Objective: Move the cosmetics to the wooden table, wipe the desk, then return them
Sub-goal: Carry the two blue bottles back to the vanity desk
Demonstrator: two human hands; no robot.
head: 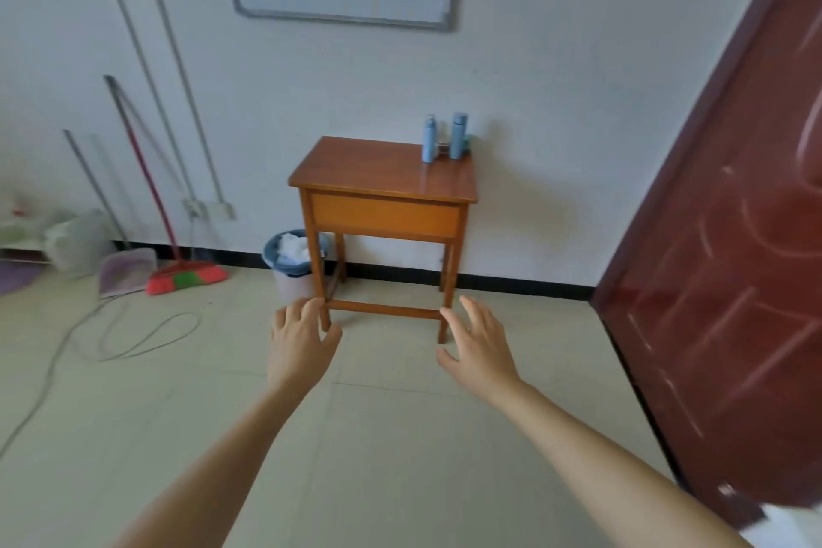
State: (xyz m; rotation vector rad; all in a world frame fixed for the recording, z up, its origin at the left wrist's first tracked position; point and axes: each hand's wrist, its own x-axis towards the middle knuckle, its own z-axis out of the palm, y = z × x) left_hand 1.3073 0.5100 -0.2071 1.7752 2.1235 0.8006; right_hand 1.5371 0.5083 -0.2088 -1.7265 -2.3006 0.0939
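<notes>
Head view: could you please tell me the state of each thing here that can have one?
Left hand: open, holding nothing.
Right hand: open, holding nothing.
Pump bottle: upright on the wooden table.
Capped bottle: upright, cap on.
Door: swung open.
Bin: no lid, white waste inside.
Broom: leaning on the wall.
</notes>
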